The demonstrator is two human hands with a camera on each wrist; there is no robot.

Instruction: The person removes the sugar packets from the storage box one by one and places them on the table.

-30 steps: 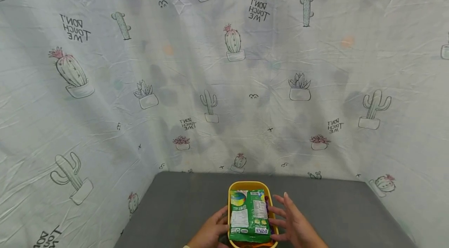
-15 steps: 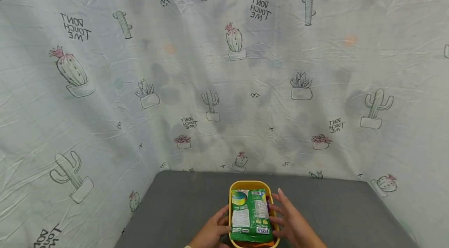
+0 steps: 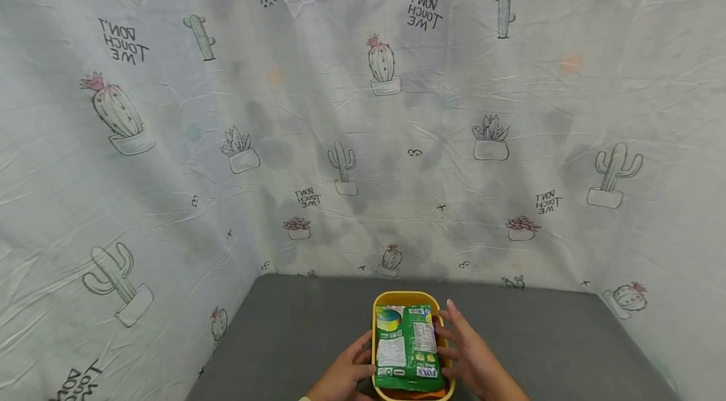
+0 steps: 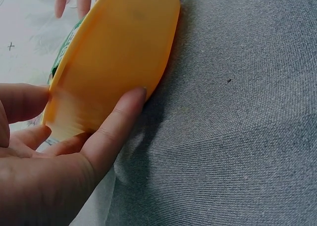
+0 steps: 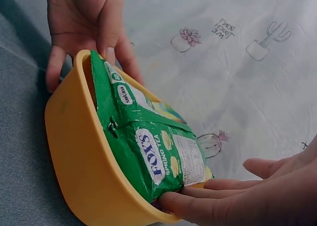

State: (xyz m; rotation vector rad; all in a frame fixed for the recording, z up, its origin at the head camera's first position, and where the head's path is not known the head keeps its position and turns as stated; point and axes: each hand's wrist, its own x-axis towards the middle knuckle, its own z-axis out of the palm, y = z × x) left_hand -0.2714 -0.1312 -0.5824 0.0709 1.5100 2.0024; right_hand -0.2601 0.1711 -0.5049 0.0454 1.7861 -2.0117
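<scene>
A yellow plastic tub (image 3: 404, 296) stands on the grey surface, and a green FOX'S packet (image 3: 405, 350) lies flat in its top. Something orange (image 3: 420, 395) and something purple show beneath the packet. On the tub's left side, my left hand (image 3: 343, 371) touches the wall and rim with outstretched fingers. Its thumb (image 5: 109, 42) lies at the rim in the right wrist view. From the right, my right hand (image 3: 475, 357) reaches in with fairly straight fingers; a fingertip (image 5: 173, 201) touches the rim beside the packet. The tub's lower contents are hidden by the packet.
Grey cloth-like covering (image 3: 295, 319) spreads around the tub. Behind and to both sides hangs a pale sheet (image 3: 363, 117) printed with cacti and mirrored lettering, which meets the grey surface along its far edge.
My right hand's fingers have come in closer to the tub's right rim. My left hand stays on the tub, and the view shifts slightly.
</scene>
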